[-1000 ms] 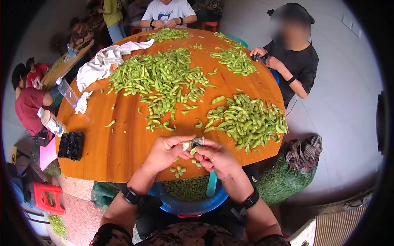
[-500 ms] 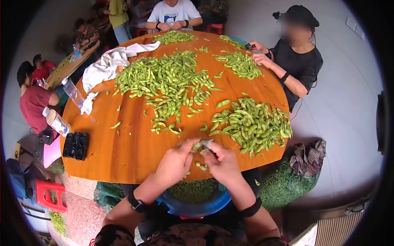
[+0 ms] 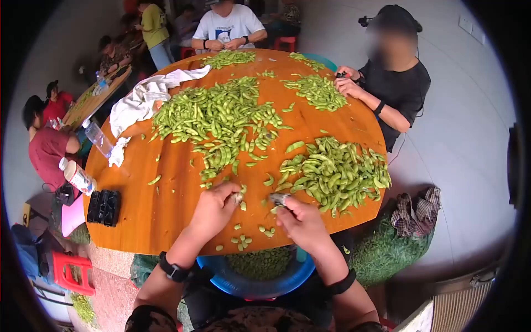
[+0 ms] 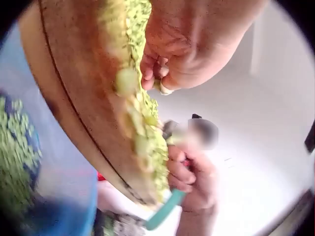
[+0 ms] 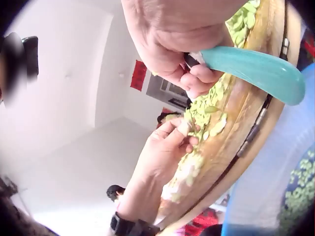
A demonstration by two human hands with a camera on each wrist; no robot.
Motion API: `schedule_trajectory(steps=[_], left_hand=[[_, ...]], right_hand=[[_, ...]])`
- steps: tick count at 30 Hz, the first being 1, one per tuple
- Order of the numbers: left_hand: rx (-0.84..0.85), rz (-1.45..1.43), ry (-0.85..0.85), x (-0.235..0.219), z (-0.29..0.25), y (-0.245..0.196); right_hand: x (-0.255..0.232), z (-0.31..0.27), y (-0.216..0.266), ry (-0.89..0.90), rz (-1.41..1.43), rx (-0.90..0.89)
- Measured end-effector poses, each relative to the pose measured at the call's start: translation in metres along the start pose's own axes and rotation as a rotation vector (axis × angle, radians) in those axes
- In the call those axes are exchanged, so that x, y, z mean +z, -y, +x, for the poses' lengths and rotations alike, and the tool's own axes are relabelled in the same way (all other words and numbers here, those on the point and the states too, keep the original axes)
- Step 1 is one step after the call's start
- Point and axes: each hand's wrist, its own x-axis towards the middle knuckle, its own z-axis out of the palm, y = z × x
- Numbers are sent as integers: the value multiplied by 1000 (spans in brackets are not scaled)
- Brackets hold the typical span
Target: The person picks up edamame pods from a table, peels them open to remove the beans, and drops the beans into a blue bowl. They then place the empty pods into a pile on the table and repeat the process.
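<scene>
My left hand is over the table's near edge, fingertips pinched on a small green soybean pod, mostly hidden by the fingers. My right hand grips a tool whose long rounded teal handle sticks out past the little finger; something grey like metal shows at the thumb and forefinger. The tool's exact kind I cannot tell. Several shelled green beans lie on the wood below and between the hands. A heap of pods sits just beyond my right hand.
On the wooden table are a larger pod heap, a white cloth, bottles and a black tray. A blue basin holding beans is below the edge. A person in black works at the right.
My hands were together over a pod; now they have drawn apart, left hand leftward and right hand slightly rightward. More loose beans show between them on the table.
</scene>
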Motion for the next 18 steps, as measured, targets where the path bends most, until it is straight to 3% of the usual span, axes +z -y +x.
schedule_trajectory(steps=[1,3,5,7,13,17,18], left_hand=[[4,-3,9,4,-3,-2],[-306,-687,116,12,-10,-6],[-301,-766,121,17,-14,-7],[-319,-946,104,22,-16,-4],[-318,-878,189,25,-16,-3],[-332,-893,185,21,-18,-3],[-347,-745,148,13,-17,-10]], right_hand=[[3,0,6,77,195,129],[3,1,11,135,303,228],[5,3,9,274,613,291],[8,2,8,270,613,296],[15,-1,2,260,609,299],[19,-3,1,124,565,283],[15,-3,1,62,566,270]])
